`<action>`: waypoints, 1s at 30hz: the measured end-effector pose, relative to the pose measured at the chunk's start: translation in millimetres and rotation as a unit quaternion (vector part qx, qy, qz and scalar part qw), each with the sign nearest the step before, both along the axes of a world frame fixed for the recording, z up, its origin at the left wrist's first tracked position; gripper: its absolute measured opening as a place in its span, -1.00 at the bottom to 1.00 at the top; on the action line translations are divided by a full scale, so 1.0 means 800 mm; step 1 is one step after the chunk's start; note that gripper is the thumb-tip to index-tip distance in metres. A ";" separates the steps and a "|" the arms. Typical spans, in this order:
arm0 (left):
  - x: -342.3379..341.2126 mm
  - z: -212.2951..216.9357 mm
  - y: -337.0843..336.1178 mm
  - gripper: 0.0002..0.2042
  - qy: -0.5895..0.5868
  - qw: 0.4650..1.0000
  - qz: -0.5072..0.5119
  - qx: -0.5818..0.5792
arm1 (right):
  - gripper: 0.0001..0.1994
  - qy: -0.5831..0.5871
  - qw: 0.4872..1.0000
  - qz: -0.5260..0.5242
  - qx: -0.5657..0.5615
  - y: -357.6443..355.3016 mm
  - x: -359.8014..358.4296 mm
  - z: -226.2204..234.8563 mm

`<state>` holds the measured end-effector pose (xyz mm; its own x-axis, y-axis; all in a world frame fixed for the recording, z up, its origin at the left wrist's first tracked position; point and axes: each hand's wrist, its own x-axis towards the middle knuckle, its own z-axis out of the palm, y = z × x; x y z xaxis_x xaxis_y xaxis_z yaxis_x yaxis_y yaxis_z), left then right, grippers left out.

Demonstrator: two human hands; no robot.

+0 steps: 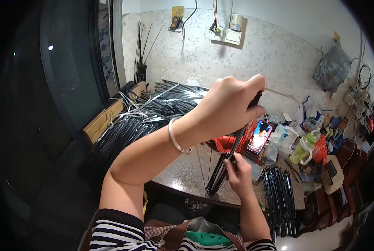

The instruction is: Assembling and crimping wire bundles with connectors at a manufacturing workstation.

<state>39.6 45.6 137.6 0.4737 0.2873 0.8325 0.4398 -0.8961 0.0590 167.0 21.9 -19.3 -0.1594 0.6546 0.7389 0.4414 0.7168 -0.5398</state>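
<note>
My left hand point(233, 102) is raised over the table, its fingers closed on the dark upper end of what looks like a folded umbrella frame point(216, 178), a narrow bundle of thin black metal rods. The frame slants down toward the table's front edge, and one thin rib stands apart on its left side. Lower down, my right hand point(240, 173) grips the rods between thumb and fingers. My left forearm hides part of the table behind it. A large heap of similar black rods point(149, 113) lies at the far left.
Beside my right forearm, a stack of black frames point(278, 190) overhangs the table edge point(187, 190). A lit phone point(260, 138) leans near red plastic bags point(224, 143). Further right stand a green bottle point(304, 147) and clutter. Upright rods point(141, 71) lean in the back left corner.
</note>
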 end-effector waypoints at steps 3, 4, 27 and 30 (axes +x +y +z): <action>0.000 -0.013 0.018 -0.64 0.124 0.984 0.047 -0.116 | -0.88 0.097 0.989 0.003 -0.114 0.008 0.004 0.002; -0.006 -0.025 0.026 -0.60 0.133 0.983 0.042 -0.118 | -0.83 0.122 0.985 0.007 -0.126 0.012 0.010 -0.004; -0.008 -0.174 0.019 -0.53 -0.420 0.729 -0.407 -0.356 | -0.76 0.138 0.960 0.112 -0.215 -0.006 -0.009 0.022; -0.011 -0.165 0.016 -0.40 -0.403 0.755 -0.400 -0.327 | -0.76 0.158 0.948 0.113 -0.253 -0.004 -0.009 0.018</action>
<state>30.9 58.7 5.7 0.1291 0.6519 0.7473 -0.6425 -0.5190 0.5637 159.5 18.5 -4.6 -0.1619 0.9135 0.3733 0.0662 0.3875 -0.9195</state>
